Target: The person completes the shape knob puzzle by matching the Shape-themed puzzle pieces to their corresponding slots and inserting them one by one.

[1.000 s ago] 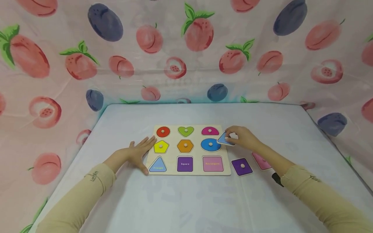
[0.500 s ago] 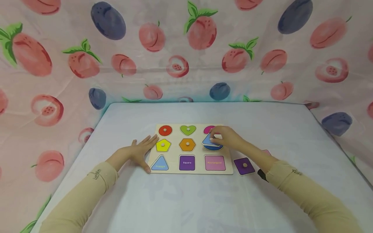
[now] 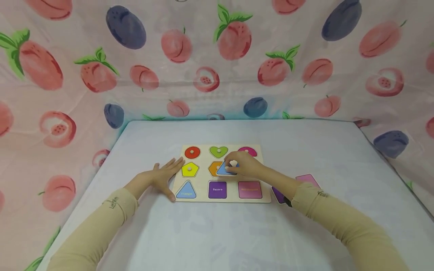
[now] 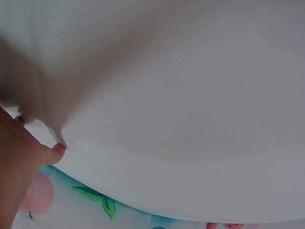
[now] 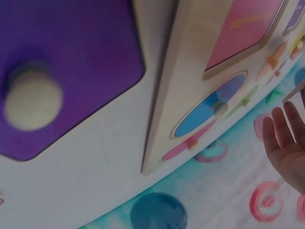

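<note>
A wooden knob puzzle board (image 3: pixel 200 188) lies on the table. My left hand (image 3: pixel 165 178) rests at its left edge with spread fingers; the left wrist view shows only part of that hand (image 4: pixel 23 160). Above the board, my right hand (image 3: pixel 246 165) pinches a light blue triangle piece (image 3: pixel 223 170) by its knob. The triangle partly covers the orange hexagon (image 3: pixel 213 169), and the hand hides most of the blue oval (image 5: pixel 200 114). Along the front row are printed recesses: triangle (image 3: pixel 186 190), purple square (image 3: pixel 217 192) and pink rectangle (image 3: pixel 250 191).
Right of the board lie a purple square piece (image 5: pixel 90 52) and a pink piece (image 3: pixel 307 180), both partly under the right forearm in the head view. Red circle (image 3: pixel 192 152), green heart (image 3: pixel 218 151) and yellow pentagon (image 3: pixel 190 169) pieces sit in the board. A fruit-print curtain (image 3: pixel 230 81) stands behind.
My right hand has carried the triangle piece leftward, from the board's right edge past the blue oval to the orange hexagon. My left hand has kept its place at the board's left edge.
</note>
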`<state>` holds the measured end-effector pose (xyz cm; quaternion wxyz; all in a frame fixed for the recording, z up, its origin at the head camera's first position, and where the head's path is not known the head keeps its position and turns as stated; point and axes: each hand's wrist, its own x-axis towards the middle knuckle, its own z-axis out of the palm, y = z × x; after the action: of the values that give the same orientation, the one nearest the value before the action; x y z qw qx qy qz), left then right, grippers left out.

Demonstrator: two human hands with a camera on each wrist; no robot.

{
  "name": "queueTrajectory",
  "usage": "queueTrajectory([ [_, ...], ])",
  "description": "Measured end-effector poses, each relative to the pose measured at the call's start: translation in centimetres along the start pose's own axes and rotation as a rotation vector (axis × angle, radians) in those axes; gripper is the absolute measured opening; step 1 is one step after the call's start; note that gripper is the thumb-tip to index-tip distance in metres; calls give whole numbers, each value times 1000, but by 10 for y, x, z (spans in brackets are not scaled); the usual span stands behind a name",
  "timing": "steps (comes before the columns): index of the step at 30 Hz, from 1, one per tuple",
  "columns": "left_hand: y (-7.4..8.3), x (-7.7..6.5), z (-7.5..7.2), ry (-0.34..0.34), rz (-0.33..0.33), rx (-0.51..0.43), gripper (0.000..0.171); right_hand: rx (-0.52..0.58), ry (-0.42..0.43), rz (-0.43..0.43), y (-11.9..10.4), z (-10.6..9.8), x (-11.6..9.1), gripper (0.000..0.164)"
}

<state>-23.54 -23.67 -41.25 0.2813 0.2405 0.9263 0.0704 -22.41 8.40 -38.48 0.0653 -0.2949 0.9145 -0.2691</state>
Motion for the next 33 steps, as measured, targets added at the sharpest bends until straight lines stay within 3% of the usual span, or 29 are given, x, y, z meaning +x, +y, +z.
queueTrajectory([
  [6,0,2,0,9,9,-9,134,0,-52,50,-16,9,9,4],
  [15,-2,1,1,2,-2,-19,135,-17,-82,-37,-40,22,26,7],
  [21,-2,1,-1,-8,3,-17,136,-45,-135,-13,-54,34,35,7],
  [33,4,-4,-6,-9,15,-17,133,-133,-156,-38,-76,53,41,9],
])
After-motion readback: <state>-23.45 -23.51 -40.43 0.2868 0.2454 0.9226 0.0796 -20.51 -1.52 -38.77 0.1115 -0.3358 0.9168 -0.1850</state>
